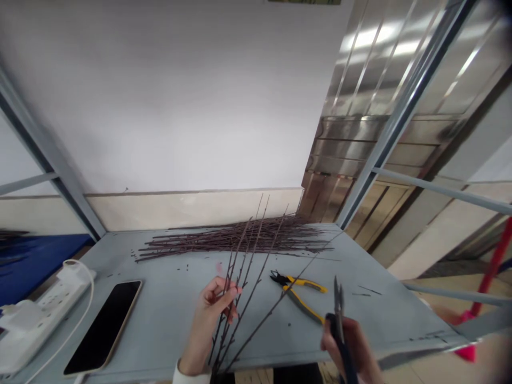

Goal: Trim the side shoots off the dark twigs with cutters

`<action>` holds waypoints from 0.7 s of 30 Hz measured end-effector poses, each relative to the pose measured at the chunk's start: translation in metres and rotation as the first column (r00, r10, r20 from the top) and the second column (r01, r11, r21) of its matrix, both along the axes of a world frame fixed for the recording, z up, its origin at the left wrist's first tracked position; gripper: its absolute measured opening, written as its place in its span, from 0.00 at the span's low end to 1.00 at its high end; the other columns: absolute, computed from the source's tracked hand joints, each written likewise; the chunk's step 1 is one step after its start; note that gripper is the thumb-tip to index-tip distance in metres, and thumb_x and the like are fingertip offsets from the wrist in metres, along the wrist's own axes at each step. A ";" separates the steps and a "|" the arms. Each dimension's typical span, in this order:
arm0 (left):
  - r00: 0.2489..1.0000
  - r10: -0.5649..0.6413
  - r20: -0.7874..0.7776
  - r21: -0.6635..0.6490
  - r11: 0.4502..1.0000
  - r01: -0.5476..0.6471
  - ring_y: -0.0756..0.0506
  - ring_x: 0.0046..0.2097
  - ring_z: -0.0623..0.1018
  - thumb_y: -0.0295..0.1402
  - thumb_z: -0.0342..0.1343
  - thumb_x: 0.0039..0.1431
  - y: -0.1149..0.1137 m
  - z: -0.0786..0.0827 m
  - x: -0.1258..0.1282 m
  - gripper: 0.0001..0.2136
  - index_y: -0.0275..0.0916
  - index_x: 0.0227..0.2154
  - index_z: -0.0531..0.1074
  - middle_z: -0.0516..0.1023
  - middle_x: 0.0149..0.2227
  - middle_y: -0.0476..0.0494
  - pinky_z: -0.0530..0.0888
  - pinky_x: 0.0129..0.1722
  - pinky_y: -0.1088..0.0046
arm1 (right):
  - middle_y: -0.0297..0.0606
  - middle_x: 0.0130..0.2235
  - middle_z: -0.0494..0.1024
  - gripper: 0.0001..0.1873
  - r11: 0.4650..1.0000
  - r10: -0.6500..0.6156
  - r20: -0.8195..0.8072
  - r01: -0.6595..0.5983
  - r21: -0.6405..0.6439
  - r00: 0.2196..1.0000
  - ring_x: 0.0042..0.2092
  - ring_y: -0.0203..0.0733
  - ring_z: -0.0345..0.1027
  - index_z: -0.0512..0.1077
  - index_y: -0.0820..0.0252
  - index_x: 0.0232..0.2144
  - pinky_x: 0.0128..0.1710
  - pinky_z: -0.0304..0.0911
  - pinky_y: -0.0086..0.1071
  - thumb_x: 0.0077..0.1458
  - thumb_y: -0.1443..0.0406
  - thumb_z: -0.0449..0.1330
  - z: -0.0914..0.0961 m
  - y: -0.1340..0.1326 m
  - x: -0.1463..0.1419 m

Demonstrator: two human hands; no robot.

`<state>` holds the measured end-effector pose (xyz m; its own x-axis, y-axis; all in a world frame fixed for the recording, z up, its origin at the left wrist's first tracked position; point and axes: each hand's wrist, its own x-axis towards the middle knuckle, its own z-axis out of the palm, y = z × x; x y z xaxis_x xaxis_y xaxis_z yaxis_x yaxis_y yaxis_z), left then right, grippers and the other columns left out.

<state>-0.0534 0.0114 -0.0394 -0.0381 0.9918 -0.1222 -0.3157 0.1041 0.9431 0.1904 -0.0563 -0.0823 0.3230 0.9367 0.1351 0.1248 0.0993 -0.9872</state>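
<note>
Far to the left of my fingers, a white power strip (44,304) sits at the edge of the counter (168,298). A dark phone (103,326) lies face up just beside it, on the side nearer my fingers. My left hand (210,314) has its fingers (230,294) closed together on a thin bunch of twigs (244,277), gripped partway up so the tips fan up and away from me. Beyond those fingers, well apart, a long pile (240,240) of the same dark sticks lies across the back of the counter. Just right of the bunch, yellow-handled cutters (302,293) lie flat. Further right, my right hand (356,349) is wrapped around dark snips (339,309) with the blades pointing up. The blades look closed, though the blur makes that uncertain.

I think the main risk is the loose fan. With so light a grip, a twig could slide out or snag the cutters. The upturned blades are also near my left hand, so a careless swing could nick it.

The counter is grey-blue and flecked with tiny dark chips. Grey metal posts (68,186) frame it, with a white wall (180,96) behind and shiny metal panelling (360,133) to the right.
</note>
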 end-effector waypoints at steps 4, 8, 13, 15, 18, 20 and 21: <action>0.999 0.040 0.006 -0.002 0.999 -0.040 0.55 0.14 0.70 0.44 0.69 0.37 -0.002 -0.003 -0.001 0.18 0.35 0.23 0.70 0.78 0.25 0.49 0.63 0.10 0.83 | 0.34 0.27 0.69 0.15 0.964 0.260 -0.021 -0.259 0.067 0.965 0.28 0.39 0.63 0.64 0.54 0.35 0.29 0.63 0.33 0.56 0.50 0.54 0.027 0.017 -0.021; 0.995 0.101 0.005 -0.027 0.995 -0.101 0.55 0.14 0.69 0.43 0.69 0.36 -0.005 0.001 0.001 0.20 0.35 0.30 0.76 0.79 0.26 0.46 0.62 0.10 0.83 | 0.32 0.28 0.68 0.17 0.883 0.453 -0.055 -0.439 0.166 0.890 0.25 0.35 0.60 0.63 0.55 0.34 0.25 0.61 0.30 0.54 0.48 0.57 0.078 0.050 -0.033; 0.992 0.127 -0.002 -0.036 0.991 -0.127 0.55 0.14 0.69 0.42 0.69 0.36 -0.006 -0.001 -0.001 0.18 0.35 0.29 0.78 0.80 0.26 0.43 0.61 0.10 0.83 | 0.31 0.24 0.65 0.22 0.757 0.625 -0.351 -0.652 0.053 0.697 0.24 0.35 0.61 0.62 0.57 0.26 0.23 0.61 0.30 0.57 0.46 0.50 0.132 0.083 -0.051; 0.994 0.106 0.000 -0.044 0.993 -0.106 0.55 0.14 0.69 0.43 0.69 0.35 -0.004 -0.004 -0.004 0.19 0.35 0.28 0.78 0.80 0.25 0.43 0.61 0.10 0.83 | 0.32 0.24 0.64 0.25 0.650 0.672 -0.466 -0.760 0.000 0.576 0.23 0.34 0.60 0.62 0.59 0.24 0.22 0.62 0.30 0.57 0.44 0.47 0.139 0.092 -0.054; 0.999 0.053 -0.002 -0.063 0.997 -0.053 0.54 0.13 0.68 0.45 0.69 0.33 -0.002 -0.005 -0.006 0.20 0.34 0.27 0.78 0.80 0.24 0.42 0.60 0.09 0.83 | 0.31 0.23 0.64 0.25 0.579 0.710 -0.458 -0.814 -0.052 0.535 0.23 0.33 0.59 0.62 0.59 0.24 0.23 0.62 0.29 0.57 0.45 0.48 0.140 0.098 -0.057; 0.998 0.068 -0.009 -0.061 0.996 -0.069 0.55 0.13 0.67 0.44 0.69 0.34 -0.003 -0.001 -0.005 0.19 0.34 0.26 0.77 0.80 0.23 0.43 0.59 0.09 0.83 | 0.30 0.23 0.64 0.25 0.571 0.733 -0.394 -0.816 -0.085 0.554 0.24 0.32 0.59 0.61 0.59 0.24 0.25 0.62 0.29 0.56 0.44 0.50 0.142 0.097 -0.058; 0.996 0.089 -0.011 -0.058 0.994 -0.089 0.55 0.13 0.67 0.43 0.69 0.35 -0.004 0.003 -0.004 0.18 0.34 0.26 0.77 0.80 0.23 0.43 0.58 0.10 0.84 | 0.29 0.23 0.64 0.25 0.573 0.744 -0.354 -0.814 -0.100 0.567 0.24 0.32 0.59 0.60 0.59 0.24 0.25 0.61 0.29 0.56 0.44 0.50 0.143 0.095 -0.058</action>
<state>-0.0574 0.0071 -0.0368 -0.1273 0.9756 -0.1790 -0.3184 0.1307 0.9389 0.1320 0.0382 0.0610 -0.5618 0.8231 -0.0825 -0.1365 -0.1907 -0.9721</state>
